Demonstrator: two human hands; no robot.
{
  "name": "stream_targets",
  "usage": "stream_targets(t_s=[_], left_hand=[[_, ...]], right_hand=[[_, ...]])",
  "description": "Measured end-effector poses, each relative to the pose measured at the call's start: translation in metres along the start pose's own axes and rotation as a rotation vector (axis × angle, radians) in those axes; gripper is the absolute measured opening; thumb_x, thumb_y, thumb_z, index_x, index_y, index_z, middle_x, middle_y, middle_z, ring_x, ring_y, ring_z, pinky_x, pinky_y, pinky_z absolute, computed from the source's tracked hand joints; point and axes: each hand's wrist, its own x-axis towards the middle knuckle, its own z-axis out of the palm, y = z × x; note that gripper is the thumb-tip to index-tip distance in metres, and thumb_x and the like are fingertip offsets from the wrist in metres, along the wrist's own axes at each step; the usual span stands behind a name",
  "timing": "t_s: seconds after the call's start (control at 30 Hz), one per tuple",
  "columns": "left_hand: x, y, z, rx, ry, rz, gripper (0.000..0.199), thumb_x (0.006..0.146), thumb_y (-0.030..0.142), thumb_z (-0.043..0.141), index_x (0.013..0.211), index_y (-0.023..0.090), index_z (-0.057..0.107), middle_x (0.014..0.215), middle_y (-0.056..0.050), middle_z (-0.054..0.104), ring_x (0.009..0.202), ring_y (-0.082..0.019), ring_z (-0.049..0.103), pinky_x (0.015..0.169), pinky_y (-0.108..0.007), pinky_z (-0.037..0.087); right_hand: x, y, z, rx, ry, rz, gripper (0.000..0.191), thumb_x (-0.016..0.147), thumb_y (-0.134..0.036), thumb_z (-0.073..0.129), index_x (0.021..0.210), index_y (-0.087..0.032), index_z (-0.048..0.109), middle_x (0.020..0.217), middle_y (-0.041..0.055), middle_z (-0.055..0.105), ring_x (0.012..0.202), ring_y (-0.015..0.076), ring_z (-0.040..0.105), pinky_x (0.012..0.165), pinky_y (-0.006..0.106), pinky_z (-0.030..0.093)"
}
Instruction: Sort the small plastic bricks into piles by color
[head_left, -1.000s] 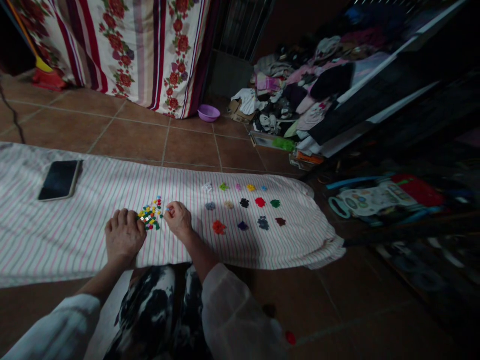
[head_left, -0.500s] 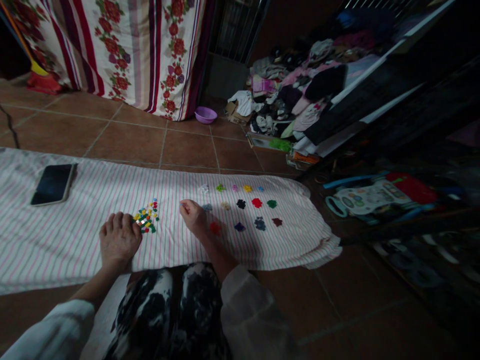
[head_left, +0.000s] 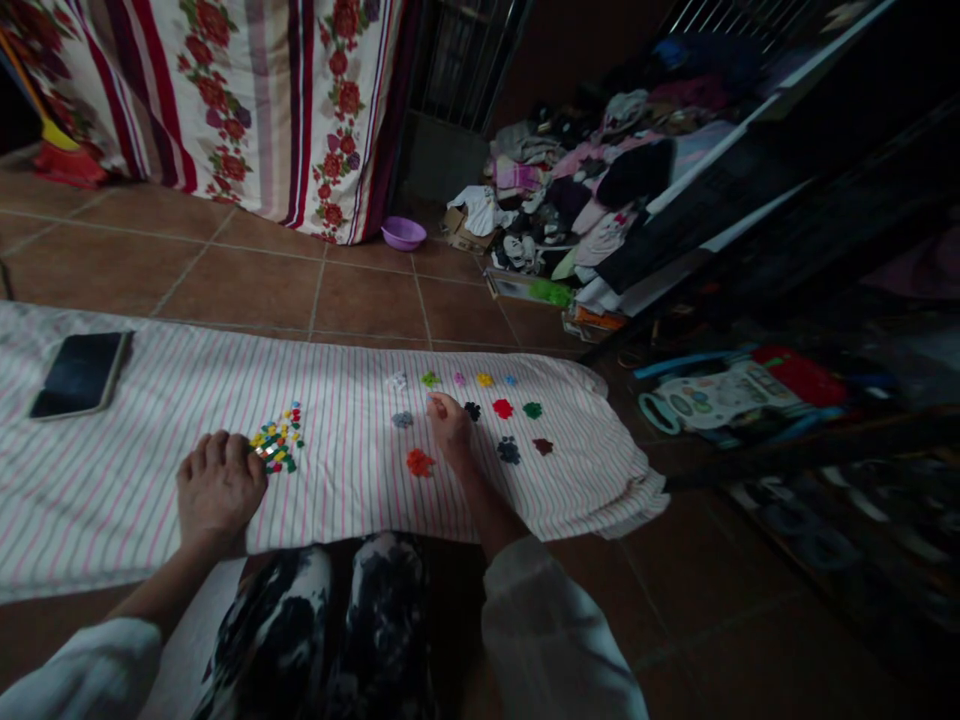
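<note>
The fingers [head_left: 439,404] of the right hand [head_left: 452,430] pinch a small blue piece [head_left: 430,397] over the cloth-covered worktop [head_left: 352,410], between the grey pile [head_left: 403,420] and the black pile [head_left: 472,411]. Just beyond lie the lime-green pile [head_left: 429,379] and the pink pile [head_left: 460,379]; the orange pile [head_left: 419,463] sits nearer the person. Well to the left, the left hand [head_left: 220,485] rests palm down, its fingers released, beside the mixed-colour pile [head_left: 276,442]. Farther left lies a phone [head_left: 80,375]. On the tiled floor beyond, a purple basin [head_left: 403,234] stands near the flowered curtain [head_left: 262,110].
</note>
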Motion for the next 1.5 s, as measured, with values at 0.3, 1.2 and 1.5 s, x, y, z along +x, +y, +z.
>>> stream_targets(t_s=[0.3,1.2,1.5], left_hand=[[0.000,0.001,0.002,-0.023,-0.001,-0.025,0.038,0.094,0.033,0.034,0.111,0.012,0.060,0.131,-0.026,0.060,0.133,-0.044,0.050,0.104,-0.061,0.042],[0.002,0.002,0.004,0.049,-0.034,-0.043,0.044,0.095,0.035,0.031,0.115,0.011,0.061,0.133,-0.024,0.060,0.134,-0.040,0.050,0.108,-0.056,0.041],[0.000,-0.002,0.008,0.064,-0.024,-0.031,0.042,0.095,0.036,0.031,0.116,0.013,0.061,0.135,-0.023,0.059,0.135,-0.039,0.048,0.107,-0.055,0.040]], right_hand=[[0.025,0.053,-0.056,-0.170,0.183,0.025,0.029,0.084,-0.032,0.051,0.091,-0.019,0.075,0.094,0.0117,0.075,0.089,0.0218,0.068,0.087,0.035,0.054],[0.081,0.124,-0.115,-0.389,0.283,0.336,0.031,0.074,-0.026,0.048,0.086,-0.018,0.075,0.082,0.0116,0.073,0.084,0.0264,0.065,0.082,0.037,0.049],[0.101,0.143,-0.108,-0.460,0.239,0.335,0.025,0.068,-0.021,0.049,0.077,-0.019,0.072,0.072,0.0102,0.070,0.075,0.0256,0.064,0.081,0.040,0.051]])
